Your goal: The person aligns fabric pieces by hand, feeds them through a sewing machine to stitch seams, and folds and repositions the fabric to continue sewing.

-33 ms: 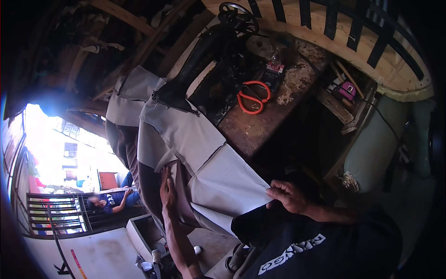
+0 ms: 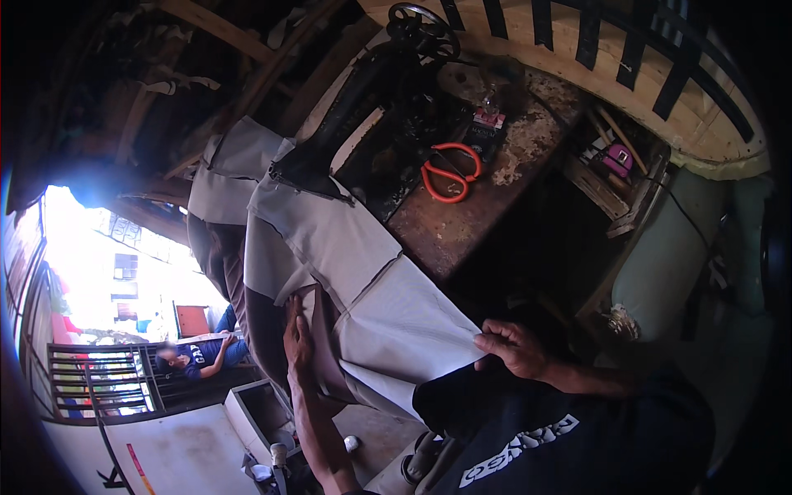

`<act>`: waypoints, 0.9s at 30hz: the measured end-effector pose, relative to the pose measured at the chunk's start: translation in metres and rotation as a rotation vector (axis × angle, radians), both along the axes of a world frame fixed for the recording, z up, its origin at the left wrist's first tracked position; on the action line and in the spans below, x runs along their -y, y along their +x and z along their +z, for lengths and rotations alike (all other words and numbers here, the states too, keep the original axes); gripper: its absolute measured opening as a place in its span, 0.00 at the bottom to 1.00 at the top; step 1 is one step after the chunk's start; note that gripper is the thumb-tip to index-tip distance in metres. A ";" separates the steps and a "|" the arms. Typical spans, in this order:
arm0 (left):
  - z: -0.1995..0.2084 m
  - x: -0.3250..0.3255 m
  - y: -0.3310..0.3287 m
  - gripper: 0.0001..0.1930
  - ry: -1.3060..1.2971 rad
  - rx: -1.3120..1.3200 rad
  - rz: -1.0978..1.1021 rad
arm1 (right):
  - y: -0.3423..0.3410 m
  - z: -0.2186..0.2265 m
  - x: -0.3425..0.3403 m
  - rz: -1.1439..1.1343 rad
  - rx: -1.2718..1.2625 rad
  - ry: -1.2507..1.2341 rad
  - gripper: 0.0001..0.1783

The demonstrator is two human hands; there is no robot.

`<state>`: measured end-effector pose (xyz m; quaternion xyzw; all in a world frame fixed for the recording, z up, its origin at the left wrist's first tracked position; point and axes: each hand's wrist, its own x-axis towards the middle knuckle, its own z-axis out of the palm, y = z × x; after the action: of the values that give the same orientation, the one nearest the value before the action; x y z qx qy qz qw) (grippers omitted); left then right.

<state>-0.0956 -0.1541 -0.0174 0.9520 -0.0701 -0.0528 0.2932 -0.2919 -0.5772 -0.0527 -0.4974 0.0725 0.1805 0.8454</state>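
Sewing machine, one, black, set aslant as I see it from the room, with a spoked handwheel at its far end; reference for all places below

Cloth, one, pale grey panels seamed together and joined to brown parts, creased; its upper stretch at the machine's needle end, the remainder draped from there down the machine's near side, toward the person

Right hand, bare; thumb and fingers pinching the outer edge of the cloth, well apart from the machine, on its near side and to the right

Left hand, bare; unclenched, fingers extended and laid against the cloth beside a brown part, on the near side of the machine's needle end

Worktop, worn brown, its surface patchy; under the machine and out to its right

Scissors, one pair, orange handles; on the worktop, just right of the machine

Packet, one, dark and red; right of the machine, near the scissors

Drawer, wooden, pulled out, a pink case inside; well to the machine's right

Co-worker, dark blue shirt; well apart from the machine, to its lower left
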 end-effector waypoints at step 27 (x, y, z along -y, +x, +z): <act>0.010 -0.010 -0.002 0.35 -0.116 -0.104 0.125 | -0.006 -0.023 0.008 0.029 0.013 0.020 0.15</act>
<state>-0.0978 -0.1436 -0.0078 0.9319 0.0019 -0.0793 0.3540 -0.2975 -0.5850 -0.0758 -0.4908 0.0582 0.1902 0.8483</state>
